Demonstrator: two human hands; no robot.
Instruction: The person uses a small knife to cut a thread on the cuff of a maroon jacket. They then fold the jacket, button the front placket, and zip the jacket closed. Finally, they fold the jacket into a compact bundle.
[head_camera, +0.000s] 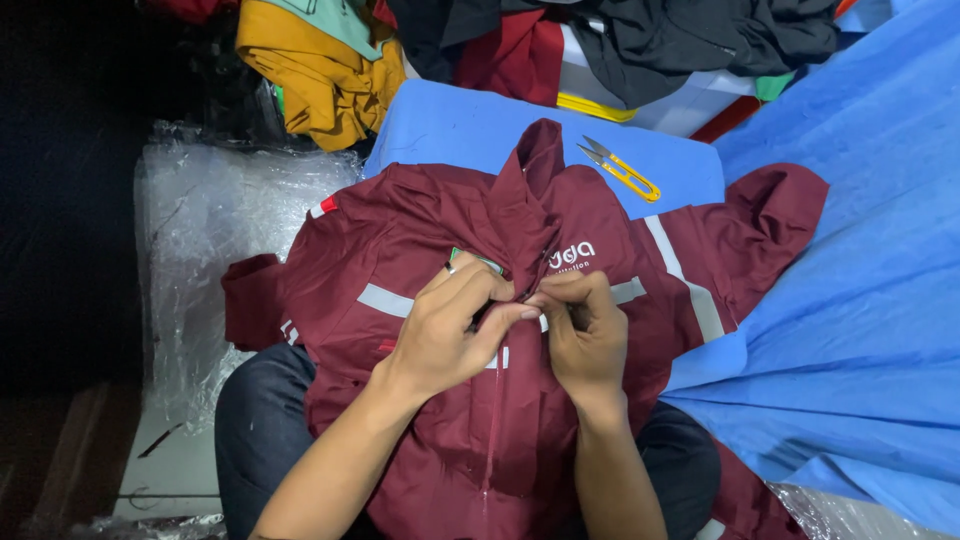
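A maroon work jacket (420, 240) with grey reflective stripes lies across my lap, collar pointing away from me. My left hand (445, 330) and my right hand (585, 335) meet at the front opening near the chest. Both pinch the fabric edges by the zip, fingertips touching. A ring shows on my left hand. What lies under the fingertips is hidden. Yellow-handled thread snips (620, 170) rest beyond the collar on a blue cloth-covered surface (450, 125), out of both hands.
A big blue sheet of fabric (860, 300) spreads on the right. Clear plastic bags (210, 230) lie at the left. Piled garments at the back include mustard yellow clothes (320, 80), red ones and black ones (690, 40).
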